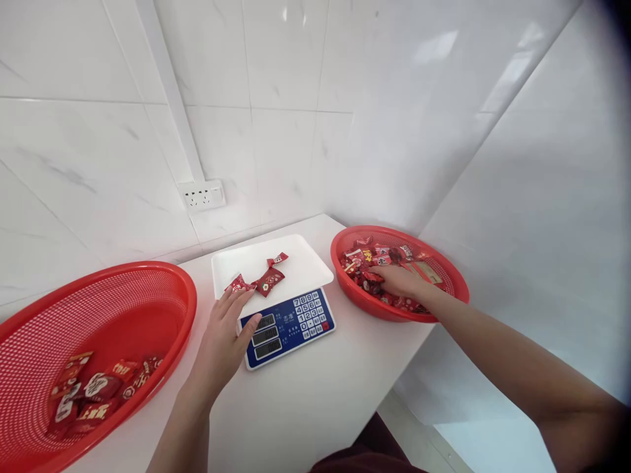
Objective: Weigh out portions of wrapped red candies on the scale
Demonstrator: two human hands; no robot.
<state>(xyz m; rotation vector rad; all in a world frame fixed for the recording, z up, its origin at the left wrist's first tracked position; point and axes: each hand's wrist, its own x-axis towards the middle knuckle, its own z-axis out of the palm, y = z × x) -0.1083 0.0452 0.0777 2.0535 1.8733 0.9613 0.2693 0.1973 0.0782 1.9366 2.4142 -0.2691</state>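
Note:
My left hand (221, 338) is over the left edge of a digital weighing scale (290, 323), its fingers apart. Its fingertips are beside or touching a red wrapped candy (237, 284) on the white pan (300, 263); which of the two I cannot tell. Another red candy (269, 280) and a smaller red one (277, 259) lie further right on the pan. Reaching into the right red basket (365, 303), my right hand (397, 279) has thumb and fingers closed around a dark red wrapped candy (372, 276), partly hidden among several others.
A larger red mesh basket (185, 299) stands at the left with several red wrapped candies (101, 387) in its bottom. Behind the white table (296, 401) is a tiled wall with a power socket (202, 195). A side wall rises beyond the right basket.

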